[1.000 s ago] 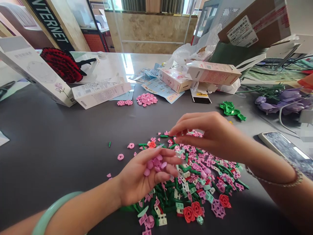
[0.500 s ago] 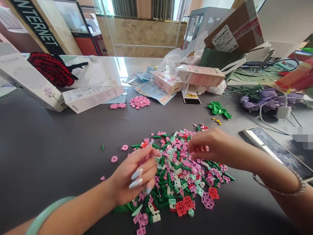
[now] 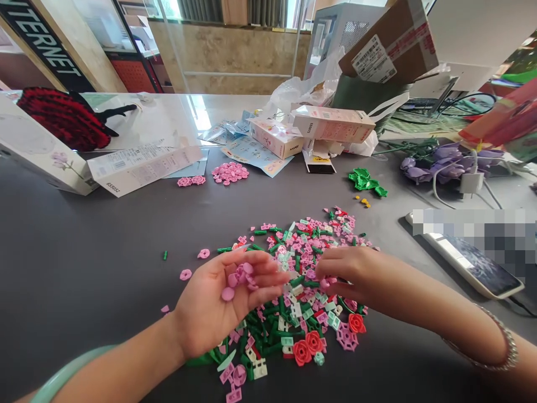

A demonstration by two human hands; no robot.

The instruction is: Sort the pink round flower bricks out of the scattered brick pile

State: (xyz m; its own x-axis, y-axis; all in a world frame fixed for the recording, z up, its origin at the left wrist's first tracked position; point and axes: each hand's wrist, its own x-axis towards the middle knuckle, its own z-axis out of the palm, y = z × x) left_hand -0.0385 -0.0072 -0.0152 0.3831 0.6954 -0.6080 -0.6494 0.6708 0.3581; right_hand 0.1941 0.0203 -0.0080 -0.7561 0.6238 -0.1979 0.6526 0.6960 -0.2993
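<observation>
- The left hand (image 3: 210, 316) is turned palm up over the near left side of the pile. Its fingers are out and a bit curled, not closed on anything.
- A few small, round, shiny pink plastic pieces (image 3: 228, 294) sit loose in that palm.
- The right hand (image 3: 350, 271) is palm down at the right part of the pile. Its fingers point down, with a small round pink plastic bit (image 3: 327, 282) by their tips. I cannot tell if they pinch it.
- The big mixed pile of little pink, green, white, red and mint plastic pieces (image 3: 296, 309) lies on the dark grey counter (image 3: 104, 263), under and between the hands.
- Red plastic roses (image 3: 302, 352) lie at the near edge of the pile, with a pink web-shaped plastic ring (image 3: 347, 336) just beside one of them.
- Farther back, a small heap of round pink plastic pieces (image 3: 230, 173) lies well apart from the pile.
- Shiny green plastic leaves (image 3: 361, 179) lie back on the right, with tiny yellow plastic bits (image 3: 365, 203) near them.
- A phone in a pale case (image 3: 478, 268) is to the right, beyond the right arm.
</observation>
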